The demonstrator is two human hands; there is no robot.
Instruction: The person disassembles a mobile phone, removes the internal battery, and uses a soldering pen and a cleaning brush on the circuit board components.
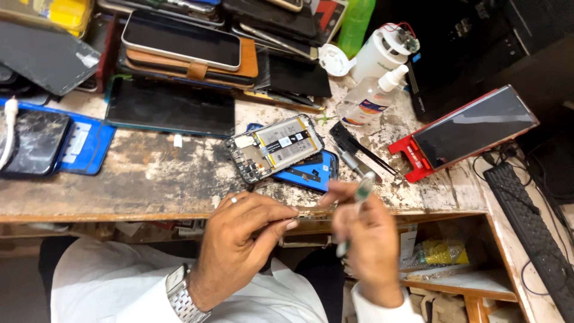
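the opened phone (275, 148) lies back off at 12 o'clock from the hands; left hand (242, 239) pinches a thin part (308, 213), right hand (365, 239) grips a screwdriver (357, 203); reassembly seems not begun.

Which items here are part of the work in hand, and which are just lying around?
In hand: left hand pinching a thin part; right hand holding a screwdriver; opened phone.
Lying about: spray bottle, keyboard, stacked phones.
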